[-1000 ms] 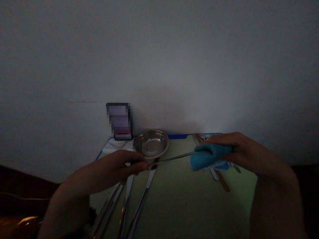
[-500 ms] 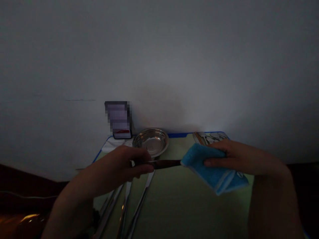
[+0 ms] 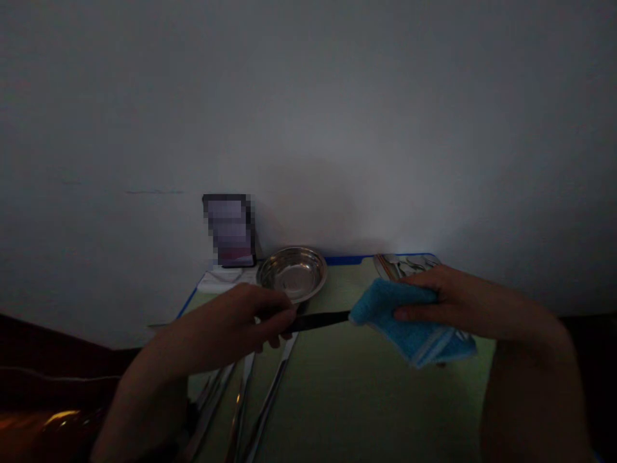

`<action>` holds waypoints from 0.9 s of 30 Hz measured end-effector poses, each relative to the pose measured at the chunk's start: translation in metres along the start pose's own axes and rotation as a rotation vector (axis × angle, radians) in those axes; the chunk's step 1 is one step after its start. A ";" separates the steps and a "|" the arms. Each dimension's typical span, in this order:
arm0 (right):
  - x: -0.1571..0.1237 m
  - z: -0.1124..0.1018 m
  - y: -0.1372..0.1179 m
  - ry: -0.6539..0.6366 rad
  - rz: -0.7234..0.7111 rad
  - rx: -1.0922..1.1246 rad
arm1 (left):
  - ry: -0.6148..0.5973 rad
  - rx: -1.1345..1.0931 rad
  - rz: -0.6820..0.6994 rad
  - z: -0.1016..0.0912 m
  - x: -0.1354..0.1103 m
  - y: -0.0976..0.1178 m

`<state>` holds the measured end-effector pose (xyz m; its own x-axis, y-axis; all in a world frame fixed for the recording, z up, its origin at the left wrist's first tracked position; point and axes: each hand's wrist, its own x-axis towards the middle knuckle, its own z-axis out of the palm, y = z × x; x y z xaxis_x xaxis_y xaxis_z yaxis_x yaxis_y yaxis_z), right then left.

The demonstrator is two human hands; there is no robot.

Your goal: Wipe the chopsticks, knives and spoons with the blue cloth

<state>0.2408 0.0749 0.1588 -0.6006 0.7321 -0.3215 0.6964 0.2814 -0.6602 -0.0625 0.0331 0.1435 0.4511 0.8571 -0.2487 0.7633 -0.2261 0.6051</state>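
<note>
My left hand (image 3: 263,316) is closed, thumb and fingers pinching one end of a table knife (image 3: 322,319). Its visible stretch looks dark in the dim light and runs level to the right. The far end goes into a blue cloth (image 3: 395,315), which hides it. My right hand (image 3: 429,299) is closed on this folded cloth, thumb in front, with a corner hanging down to the right. Below my left hand, several long metal knives (image 3: 272,392) lie on the green tabletop, partly covered by my forearm.
A shiny metal bowl (image 3: 292,276) stands at the back of the table (image 3: 347,399). Left of it, a phone (image 3: 231,231) with a blurred screen leans against the wall (image 3: 308,128). Several pieces of cutlery (image 3: 402,263) lie at the back right, behind my right hand.
Both hands keep their hold. The knife has turned slightly, its visible face now darker, and the cloth's hanging corner has shifted up a little.
</note>
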 end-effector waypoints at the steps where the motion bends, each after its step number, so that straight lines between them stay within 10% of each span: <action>1: 0.000 0.000 -0.001 0.002 -0.006 -0.006 | -0.016 -0.019 -0.005 0.000 0.000 0.001; 27: -0.002 -0.005 0.016 0.056 0.093 0.037 | -0.108 -0.089 0.047 -0.011 -0.007 -0.014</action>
<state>0.2548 0.0813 0.1516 -0.5107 0.7875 -0.3449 0.7324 0.1885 -0.6542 -0.0816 0.0356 0.1450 0.5362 0.7908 -0.2952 0.6982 -0.2190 0.6816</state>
